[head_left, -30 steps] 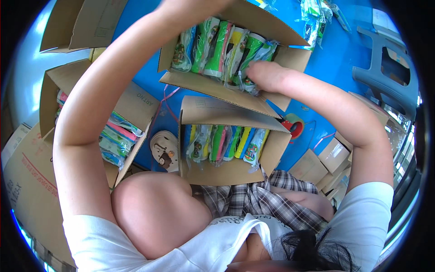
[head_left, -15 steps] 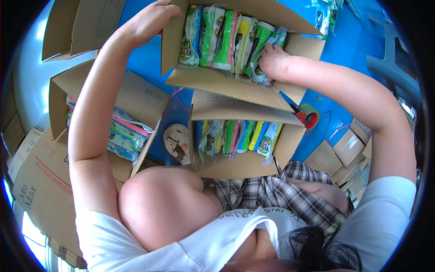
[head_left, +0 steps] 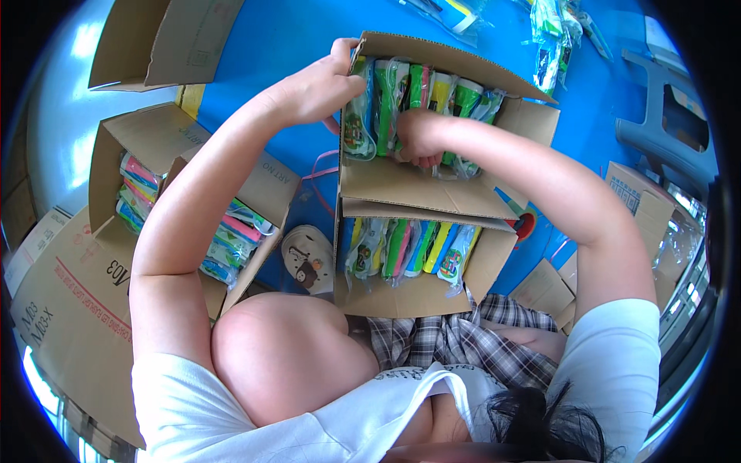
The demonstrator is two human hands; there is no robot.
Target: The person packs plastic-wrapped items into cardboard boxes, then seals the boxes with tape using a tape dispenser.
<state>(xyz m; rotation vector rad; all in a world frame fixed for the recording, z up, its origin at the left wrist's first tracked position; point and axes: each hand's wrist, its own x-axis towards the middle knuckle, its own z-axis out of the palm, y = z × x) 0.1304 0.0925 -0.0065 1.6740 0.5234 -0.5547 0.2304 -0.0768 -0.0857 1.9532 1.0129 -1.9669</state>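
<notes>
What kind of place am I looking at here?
Likely a packing or warehouse floor: open cardboard boxes filled with upright plastic-wrapped packets, more cartons around, on a blue floor. The left hand and right hand work in one box.

There is 1 view, from a fisheye camera worn on the person's head, looking steeply down over chest and knees at the blue floor (head_left: pixel 278 46). It sits close: both forearms rise from 6 o'clock toward the upper cardboard box (head_left: pixel 432 185) at 12 o'clock. Straight box edges bow near the dark round rim. No second view shares the scene.
</notes>
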